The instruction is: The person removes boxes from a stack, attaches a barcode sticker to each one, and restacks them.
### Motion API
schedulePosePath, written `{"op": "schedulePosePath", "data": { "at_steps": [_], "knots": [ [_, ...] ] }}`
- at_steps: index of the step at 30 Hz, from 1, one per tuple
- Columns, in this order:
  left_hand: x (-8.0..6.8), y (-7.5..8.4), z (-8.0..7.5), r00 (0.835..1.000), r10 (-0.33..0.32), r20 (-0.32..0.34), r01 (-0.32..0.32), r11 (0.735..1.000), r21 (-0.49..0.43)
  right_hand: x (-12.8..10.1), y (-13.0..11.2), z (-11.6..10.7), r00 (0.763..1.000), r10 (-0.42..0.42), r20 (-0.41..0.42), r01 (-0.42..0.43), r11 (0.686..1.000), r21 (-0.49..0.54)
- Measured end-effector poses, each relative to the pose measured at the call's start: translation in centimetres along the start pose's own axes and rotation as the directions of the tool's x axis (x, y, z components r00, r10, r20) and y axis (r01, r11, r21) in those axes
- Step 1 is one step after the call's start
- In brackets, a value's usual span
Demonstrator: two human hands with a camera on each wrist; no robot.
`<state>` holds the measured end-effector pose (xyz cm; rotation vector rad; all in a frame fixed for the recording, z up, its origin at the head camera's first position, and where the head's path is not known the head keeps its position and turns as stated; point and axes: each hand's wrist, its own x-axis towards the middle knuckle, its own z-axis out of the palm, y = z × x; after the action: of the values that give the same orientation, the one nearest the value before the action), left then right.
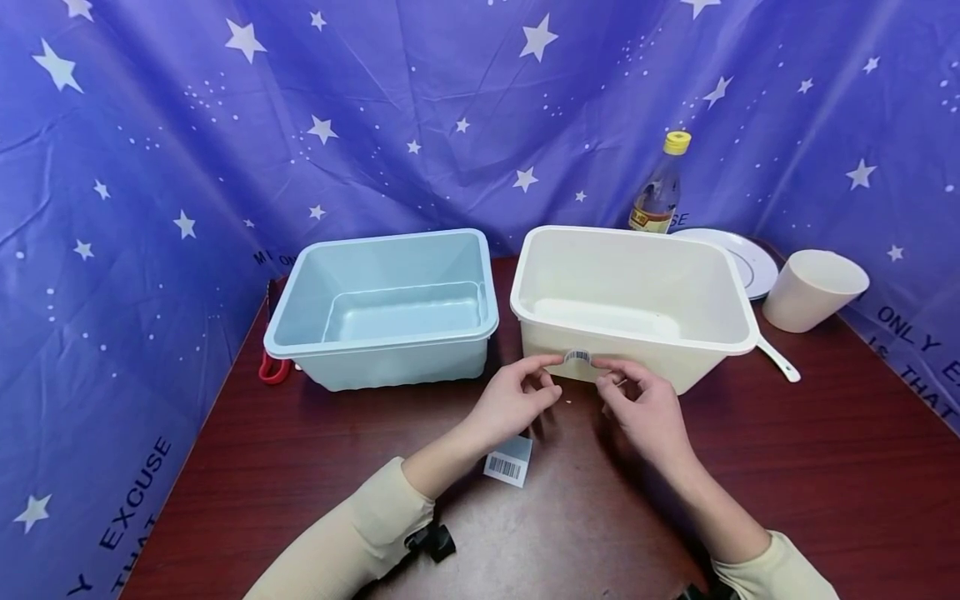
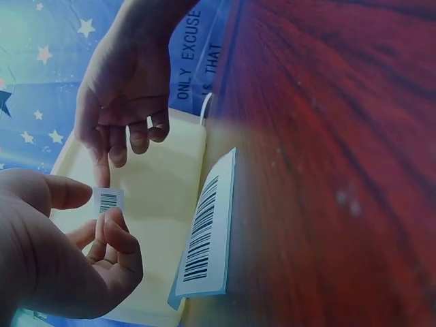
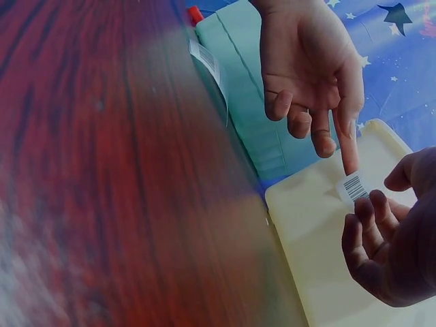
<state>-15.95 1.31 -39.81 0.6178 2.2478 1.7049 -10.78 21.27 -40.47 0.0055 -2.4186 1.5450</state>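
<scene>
A small round-edged barcode sticker (image 1: 576,357) sits against the front wall of a cream plastic tub (image 1: 637,337), just under its rim. My left hand (image 1: 551,371) pinches the sticker's left edge with thumb and forefinger, the other fingers curled. My right hand (image 1: 609,372) pinches its right edge the same way. In the left wrist view the sticker (image 2: 107,201) lies between my left hand (image 2: 95,211) and the right hand's (image 2: 126,146) forefinger. The right wrist view shows the sticker (image 3: 354,186) between both hands too. A larger barcode label (image 1: 508,460) lies flat on the table below my left wrist.
A pale blue tub (image 1: 322,350) stands left of the cream one, with a red object (image 1: 272,368) at its left corner. Behind are a yellow-capped bottle (image 1: 660,187), a white plate (image 1: 750,258), a cream cup (image 1: 813,287) and a white spoon handle (image 1: 776,358). Starred blue cloth surrounds the dark red table (image 1: 825,467).
</scene>
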Motion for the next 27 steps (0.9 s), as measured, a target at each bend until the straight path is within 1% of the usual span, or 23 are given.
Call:
{"op": "schedulePosePath", "data": {
  "at_steps": [8,13,16,18,20,22,24,25,26,27],
  "knots": [
    [0.00,-0.06,-0.14,1.000,-0.001,0.026,0.001,1.000,0.019,-0.07,-0.14,-0.06,1.000,-0.019,-0.015,0.019,0.999,-0.044],
    [-0.02,0.01,-0.15,1.000,-0.002,0.026,0.001,1.000,0.027,-0.24,-0.46,-0.12,0.997,-0.032,-0.072,0.023,0.991,-0.129],
    [-0.07,0.09,-0.12,1.000,-0.002,0.024,0.002,1.000,0.027,-0.36,-0.55,-0.15,0.994,-0.029,-0.107,0.011,0.986,-0.168],
    [-0.09,0.07,-0.10,1.000,-0.002,0.021,0.001,1.000,0.030,-0.36,-0.58,-0.17,0.995,-0.026,-0.101,0.010,0.987,-0.163],
    [-0.07,-0.03,-0.08,1.000,0.002,0.018,-0.003,0.999,0.038,-0.32,-0.51,-0.17,0.997,-0.026,-0.066,0.015,0.988,-0.154],
    [-0.03,-0.15,-0.05,1.000,0.016,0.013,-0.017,0.997,0.077,-0.24,-0.44,-0.17,1.000,-0.025,-0.017,0.022,0.990,-0.139],
    [0.01,-0.25,-0.05,0.999,0.051,0.005,-0.051,0.986,0.157,-0.16,-0.34,-0.17,0.999,-0.025,0.033,0.029,0.991,-0.129],
    [0.01,-0.26,-0.05,0.997,0.075,0.001,-0.073,0.973,0.220,-0.12,-0.28,-0.15,0.998,-0.021,0.051,0.028,0.992,-0.127],
    [0.00,-0.24,-0.05,0.995,0.100,-0.002,-0.095,0.952,0.291,-0.11,-0.24,-0.16,0.998,-0.016,0.063,0.024,0.992,-0.125],
    [-0.05,-0.19,-0.05,0.992,0.126,-0.005,-0.115,0.924,0.366,-0.10,-0.20,-0.16,0.997,-0.012,0.073,0.021,0.992,-0.123]
  ]
}}
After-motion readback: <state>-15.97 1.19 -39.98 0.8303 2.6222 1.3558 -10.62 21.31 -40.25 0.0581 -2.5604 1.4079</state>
